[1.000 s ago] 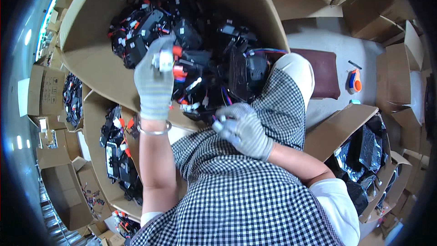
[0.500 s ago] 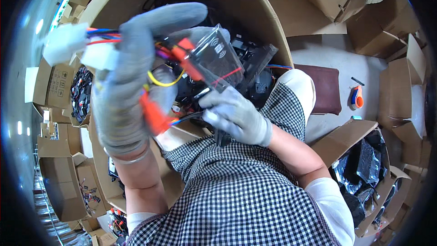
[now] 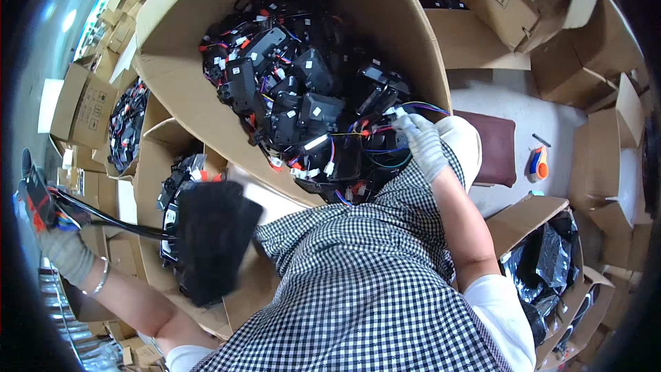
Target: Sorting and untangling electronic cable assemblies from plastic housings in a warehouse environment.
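A black plastic module with coloured wires (image 3: pixel 41 201) is gripped in the closed, grey-gloved left hand (image 3: pixel 60 244), far out left; white connectors (image 3: pixel 398 113) are pinched by the gloved right hand (image 3: pixel 423 143) inside the large cardboard box (image 3: pixel 385 21).

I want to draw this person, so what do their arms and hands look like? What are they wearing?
Both hands wear light grey knitted work gloves: the left hand and the right hand. A thin silvery bangle circles the left wrist. The forearms are bare, and short white sleeves cover the upper arms. Over the front is a black-and-white checked apron.
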Available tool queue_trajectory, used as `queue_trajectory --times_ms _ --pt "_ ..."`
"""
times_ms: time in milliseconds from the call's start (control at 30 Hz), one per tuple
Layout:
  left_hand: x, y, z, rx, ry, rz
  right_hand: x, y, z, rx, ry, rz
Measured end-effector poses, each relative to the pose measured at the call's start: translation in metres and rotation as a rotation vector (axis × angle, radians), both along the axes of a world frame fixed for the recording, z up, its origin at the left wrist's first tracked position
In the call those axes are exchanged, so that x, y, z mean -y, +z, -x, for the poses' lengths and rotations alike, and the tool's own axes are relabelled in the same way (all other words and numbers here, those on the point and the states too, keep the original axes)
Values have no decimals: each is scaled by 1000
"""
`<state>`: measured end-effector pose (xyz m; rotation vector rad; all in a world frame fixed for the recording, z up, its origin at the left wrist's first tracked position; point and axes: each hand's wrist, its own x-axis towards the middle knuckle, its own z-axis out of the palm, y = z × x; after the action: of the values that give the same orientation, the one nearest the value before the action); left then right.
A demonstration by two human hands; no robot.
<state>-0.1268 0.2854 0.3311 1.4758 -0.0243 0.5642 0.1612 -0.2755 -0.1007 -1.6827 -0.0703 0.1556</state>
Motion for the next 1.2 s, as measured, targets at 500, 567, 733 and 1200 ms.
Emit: queue_trajectory --times_ms 500,567,733,1200 --pt "71 -191 -55 -314 553 -457 -7 4 28 -23 34 -71" --pt "105 -184 -63 -346 478 -620 -7 14 33 -44 37 -69" --pt "202 -163 -147 -202 260 -736 2 -10 26 -43 13 17" --pt "228 -355 -404 -991 231 -1443 -14 6 55 35 230 458"
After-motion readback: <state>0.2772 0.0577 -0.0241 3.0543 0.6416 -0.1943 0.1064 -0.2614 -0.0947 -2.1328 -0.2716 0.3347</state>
